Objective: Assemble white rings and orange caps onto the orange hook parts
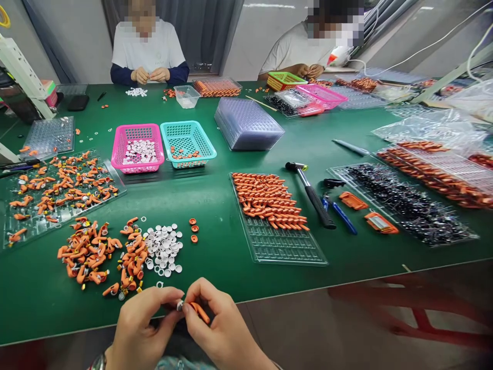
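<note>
My left hand pinches a small whitish-grey round part at the front edge of the table. Touching it from the other side, my right hand grips an orange curved part between thumb and fingers. Just beyond my hands lie a pile of white discs and heaps of orange parts with yellow and silvery bits. Three small orange round pieces stand in a column right of the discs. A clear tray with rows of orange parts lies farther right.
Beyond are a pink basket, a turquoise basket and stacked clear trays. A hammer, blue-handled pliers and a tray of dark parts lie right. Two people sit opposite. A red stool stands below, right.
</note>
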Tool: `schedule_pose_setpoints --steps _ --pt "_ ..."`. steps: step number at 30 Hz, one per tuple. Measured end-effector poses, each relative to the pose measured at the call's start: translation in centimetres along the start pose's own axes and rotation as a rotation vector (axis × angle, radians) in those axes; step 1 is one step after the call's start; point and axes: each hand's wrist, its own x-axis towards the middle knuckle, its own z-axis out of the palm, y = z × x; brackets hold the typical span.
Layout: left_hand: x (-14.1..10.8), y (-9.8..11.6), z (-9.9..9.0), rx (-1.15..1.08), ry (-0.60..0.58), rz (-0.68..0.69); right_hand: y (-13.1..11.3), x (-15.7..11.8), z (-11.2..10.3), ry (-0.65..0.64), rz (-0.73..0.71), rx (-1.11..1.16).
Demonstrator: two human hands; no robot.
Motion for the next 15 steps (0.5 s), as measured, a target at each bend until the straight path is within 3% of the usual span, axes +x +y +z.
schedule_pose_setpoints --steps 5,9,15 --pt "-0.56 -0.42 -0.53 0.071 -0.048 0.068 0.03 -0.01 -0.30 -0.017 0.019 0.063" --pt "-0.69 -0.24 -0.76 0.121 0.007 0.150 -0.13 -0.04 -0.53 -0.064 0.046 0.175" --pt "-1.02 0.05 -0.55 -0.005 0.015 0.179 0.12 -0.29 -0.14 -0.095 0.079 0.319"
